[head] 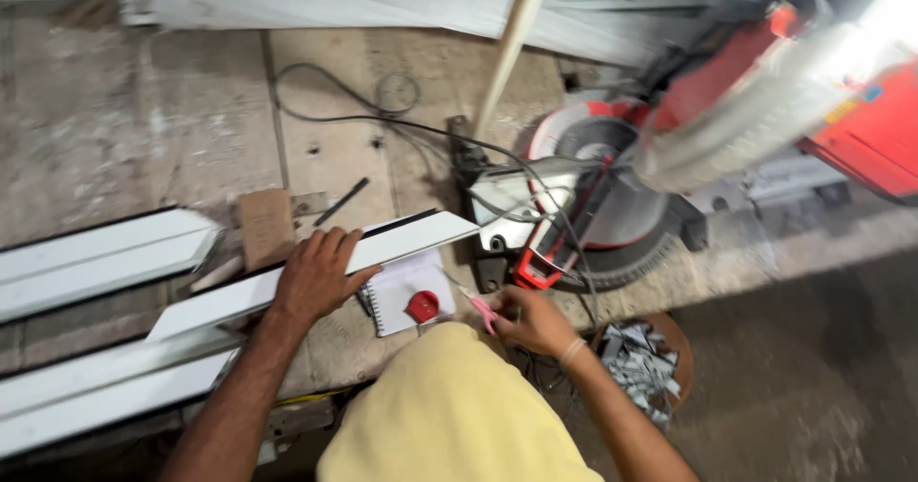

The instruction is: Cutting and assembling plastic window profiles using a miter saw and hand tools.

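My left hand (316, 273) lies palm down on a long white profile strip (402, 238) with a dark edge, which rests on a worn wooden bench (124, 109). Its mitred end points toward a red and grey mitre saw (612, 195). My right hand (535, 321) sits near the bench's front edge, closed around a pink pen-like tool (481, 310). Between the hands lie a spiral notebook (402, 291) and a small red round object (423, 305) on it.
More white profile lengths (96, 252) lie at the left. A cardboard scrap (266, 226), a black pencil-like stick (341, 201) and a black cable (335, 90) lie on the bench. A round tub of metal offcuts (643, 362) stands below right. A pale pole (512, 37) leans at the back.
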